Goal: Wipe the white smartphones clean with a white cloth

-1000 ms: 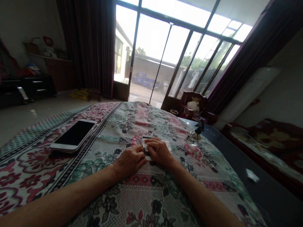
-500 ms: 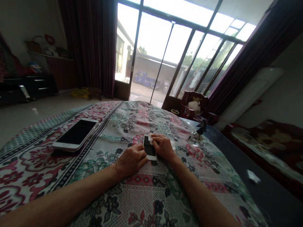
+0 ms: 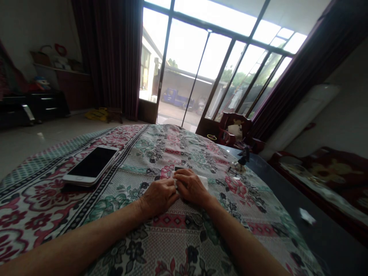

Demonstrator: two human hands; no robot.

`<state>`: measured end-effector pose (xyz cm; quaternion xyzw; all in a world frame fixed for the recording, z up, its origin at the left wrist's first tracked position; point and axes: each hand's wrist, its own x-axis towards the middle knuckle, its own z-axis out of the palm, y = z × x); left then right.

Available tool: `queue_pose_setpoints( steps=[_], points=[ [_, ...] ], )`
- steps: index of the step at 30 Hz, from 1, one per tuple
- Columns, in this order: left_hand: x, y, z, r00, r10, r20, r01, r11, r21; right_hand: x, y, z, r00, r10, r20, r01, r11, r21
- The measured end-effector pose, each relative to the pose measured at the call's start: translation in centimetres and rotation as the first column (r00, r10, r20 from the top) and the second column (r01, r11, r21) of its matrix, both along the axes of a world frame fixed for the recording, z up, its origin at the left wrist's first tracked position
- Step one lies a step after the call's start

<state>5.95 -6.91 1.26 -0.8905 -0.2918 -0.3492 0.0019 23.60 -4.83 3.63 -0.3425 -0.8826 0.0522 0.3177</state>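
White crumpled tissue [image 3: 174, 175] is pinched by the right hand [image 3: 191, 186] over one small dark-screened phone [image 3: 179, 168] at twelve o'clock on the floral-clothed desk [image 3: 172, 239]; the left hand [image 3: 161, 194] curls beside it, whether pinching I cannot tell. One larger white phone [image 3: 90, 164] lies at ten o'clock.

A white smartphone [image 3: 92, 163] lies screen up at the left of the floral tablecloth [image 3: 169, 239], with something dark under its near end. Near the cloth's right edge stands a small dark object [image 3: 244, 155], too blurred to identify. A crumpled white scrap [image 3: 307, 216] lies on the dark, glossy area [image 3: 296, 191] beyond it. Behind are tall glazed doors [image 3: 186, 53], a blue vehicle [image 3: 176, 99] outside, dark curtains [image 3: 106, 57], a carved wooden armchair [image 3: 237, 118] and, at right, a wooden sofa [image 3: 330, 168]. A blue-capped doll [image 3: 41, 82] sits above black drawers [image 3: 48, 103] at left.
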Motion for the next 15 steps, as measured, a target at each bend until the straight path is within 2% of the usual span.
queue_pose_setpoints(
  steps=[4,10,15],
  points=[
    [-0.1,-0.1,0.3,0.997,0.015,-0.071,-0.016,1.000,-0.015,-0.2,2.1,-0.4,0.998,-0.036,0.058,0.035,0.999,0.023],
    [-0.2,0.0,0.4,0.998,0.001,-0.065,0.000,1.000,0.014,-0.5,5.4,-0.6,0.987,-0.140,0.077,0.138,0.990,0.035],
    [-0.2,-0.1,0.3,0.996,0.001,-0.086,-0.001,1.000,0.002,-0.3,5.5,-1.0,0.992,-0.128,0.022,0.127,0.991,0.052]
  ],
)
